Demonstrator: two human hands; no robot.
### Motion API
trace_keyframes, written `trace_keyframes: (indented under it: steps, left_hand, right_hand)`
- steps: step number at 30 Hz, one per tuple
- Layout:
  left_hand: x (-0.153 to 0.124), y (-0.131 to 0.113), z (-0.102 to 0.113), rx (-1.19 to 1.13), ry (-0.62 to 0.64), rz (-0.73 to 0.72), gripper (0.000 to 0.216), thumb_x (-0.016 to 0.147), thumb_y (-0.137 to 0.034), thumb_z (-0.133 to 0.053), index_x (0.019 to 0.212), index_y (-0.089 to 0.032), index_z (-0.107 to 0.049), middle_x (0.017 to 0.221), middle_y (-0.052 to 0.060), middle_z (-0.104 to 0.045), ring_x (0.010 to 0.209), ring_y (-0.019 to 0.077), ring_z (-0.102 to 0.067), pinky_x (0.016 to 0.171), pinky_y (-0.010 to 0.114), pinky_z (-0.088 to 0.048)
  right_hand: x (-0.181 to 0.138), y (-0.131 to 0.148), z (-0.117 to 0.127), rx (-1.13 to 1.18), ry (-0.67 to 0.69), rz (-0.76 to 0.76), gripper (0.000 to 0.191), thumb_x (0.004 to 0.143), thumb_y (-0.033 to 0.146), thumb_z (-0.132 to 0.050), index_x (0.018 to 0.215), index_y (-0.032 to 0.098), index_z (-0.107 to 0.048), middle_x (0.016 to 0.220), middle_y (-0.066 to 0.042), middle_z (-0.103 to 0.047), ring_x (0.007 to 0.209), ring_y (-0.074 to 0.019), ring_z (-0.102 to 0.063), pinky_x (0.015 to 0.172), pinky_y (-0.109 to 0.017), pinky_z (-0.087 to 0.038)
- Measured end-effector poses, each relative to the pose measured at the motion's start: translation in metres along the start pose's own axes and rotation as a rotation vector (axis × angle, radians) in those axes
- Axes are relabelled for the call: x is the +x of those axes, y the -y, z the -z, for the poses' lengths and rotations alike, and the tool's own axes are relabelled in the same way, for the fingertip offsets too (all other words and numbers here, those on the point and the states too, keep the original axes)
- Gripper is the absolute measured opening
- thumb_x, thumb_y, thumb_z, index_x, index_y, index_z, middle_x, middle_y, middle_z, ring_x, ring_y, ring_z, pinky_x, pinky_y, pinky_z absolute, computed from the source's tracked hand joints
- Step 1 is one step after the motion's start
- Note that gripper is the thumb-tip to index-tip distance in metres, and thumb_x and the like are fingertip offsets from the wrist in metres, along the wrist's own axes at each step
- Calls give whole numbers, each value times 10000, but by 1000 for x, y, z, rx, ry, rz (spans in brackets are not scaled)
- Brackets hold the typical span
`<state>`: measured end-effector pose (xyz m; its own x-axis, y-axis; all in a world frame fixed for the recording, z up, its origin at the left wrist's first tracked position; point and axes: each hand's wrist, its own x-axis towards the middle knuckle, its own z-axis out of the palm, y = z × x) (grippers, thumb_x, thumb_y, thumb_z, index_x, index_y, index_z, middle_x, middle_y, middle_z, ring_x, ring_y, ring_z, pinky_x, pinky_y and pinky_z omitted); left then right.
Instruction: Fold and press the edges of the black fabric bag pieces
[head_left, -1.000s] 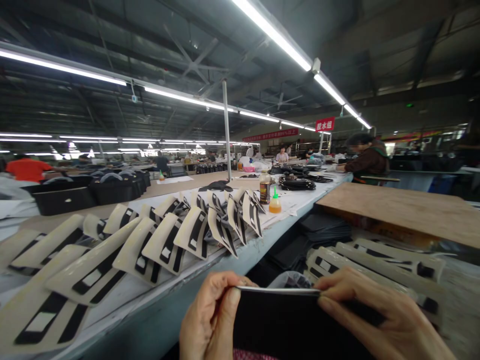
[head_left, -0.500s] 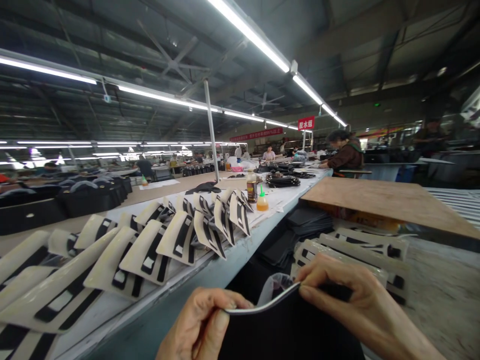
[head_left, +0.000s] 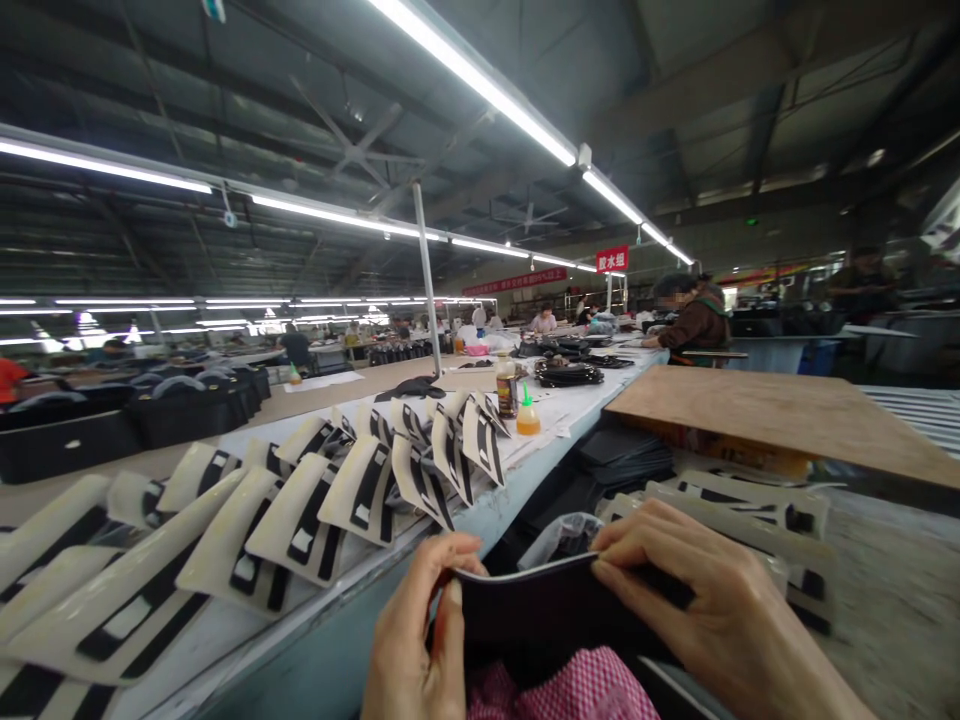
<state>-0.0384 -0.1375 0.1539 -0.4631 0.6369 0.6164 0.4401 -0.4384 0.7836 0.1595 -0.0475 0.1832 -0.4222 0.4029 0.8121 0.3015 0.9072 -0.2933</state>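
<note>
fingers (head_left: 450, 560) of both hands pinch the top edge of a black piece (head_left: 540, 605) low in the middle of the view.
the left hand (head_left: 420, 640) grips its left end, thumb in front, and the right hand (head_left: 705, 610) closes over its right end, above a pink checked cloth (head_left: 577, 690). to the left, cream and black cut pieces (head_left: 300, 510) lie fanned along the long table (head_left: 315, 650); a small orange bottle (head_left: 527, 418) stands further along it, and a wooden board (head_left: 780, 415) lies to the right.
</note>
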Motion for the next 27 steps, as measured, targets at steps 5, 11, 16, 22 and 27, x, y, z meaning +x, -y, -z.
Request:
trace_keyframes:
  steps: [5, 11, 16, 22, 27]
  left_hand:
    - [-3, 8, -7, 33, 120, -186, 474, 891, -48, -363, 1090, -364, -655, 1026, -52, -617, 968, 144, -593, 877, 242, -434]
    - [-4, 16, -8, 66, 163, -192, 193, 989, -231, -538, 1059, -314, -697, 921, -22, -533, 907, 150, -538, 835, 245, -408]
    - [-2, 22, -5, 45, 189, -218, 211, 998, -189, -492, 828, -243, -605, 834, -31, -481, 816, 125, -512, 759, 222, -398]
    - [8, 24, 4, 190, 279, -272, 194, 988, -215, -548, 825, -224, -653, 808, -14, -515, 788, 138, -559, 731, 237, -442]
    - [16, 26, 6, 557, 435, -594, 183, 1000, -203, -525, 895, -224, -673, 751, 1, -678, 752, 188, -635, 697, 304, -478]
  right_hand:
    - [0, 0, -1, -38, 30, 41, 187, 975, 182, -591, 801, 247, -619, 834, 33, -697, 754, -113, -656, 667, -222, -523]
    - [4, 4, 3, -23, 24, 116, 200, 977, 169, -587, 791, 244, -596, 819, 45, -692, 753, -104, -645, 660, -201, -524]
    - [3, 6, 6, -19, 48, 140, 181, 980, 163, -585, 818, 242, -593, 833, 48, -697, 746, -100, -642, 656, -207, -524]
    - [4, 6, 6, -45, 110, 146, 200, 975, 160, -576, 791, 235, -599, 817, 29, -707, 743, -124, -659, 654, -245, -535]
    - [2, 3, 4, -86, 172, 147, 220, 980, 150, -562, 774, 224, -590, 778, 10, -685, 700, -145, -635, 602, -273, -500]
